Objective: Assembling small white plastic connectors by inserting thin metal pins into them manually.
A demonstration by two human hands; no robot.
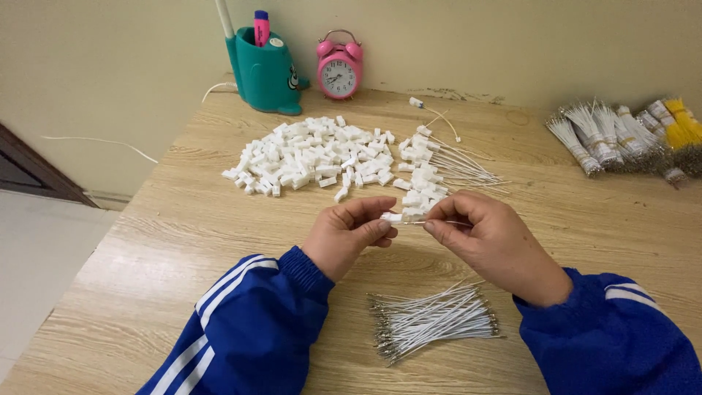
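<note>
A small white plastic connector housing [393, 216] is pinched between thumb and fingertips of the left hand [349, 235], which is closed around it above the middle of the wooden table [183, 219]. A thin white wire [439, 222] is gripped by the closed fingertips of the right hand [488, 241], just right of the housing; the wire's end at the housing is too small for contact to be confirmed. The housing is blocky and plain, and is partly covered by the fingers.

Both forearms are covered by blue sleeves with white stripes and are cut off at the near edge.

One loose bundle of white wires with metal terminals [435, 320] lies near, between the wrists. One large heap of white housings [311, 155] lies far left; individual pieces cannot be counted. One pile of housings fitted with wires [428, 175] lies just beyond the hands. Several tied wire bundles [629, 135] lie far right, partly cut off; one is yellow. One teal pen holder [265, 73] and one pink alarm clock [339, 69] stand at the far edge.
</note>
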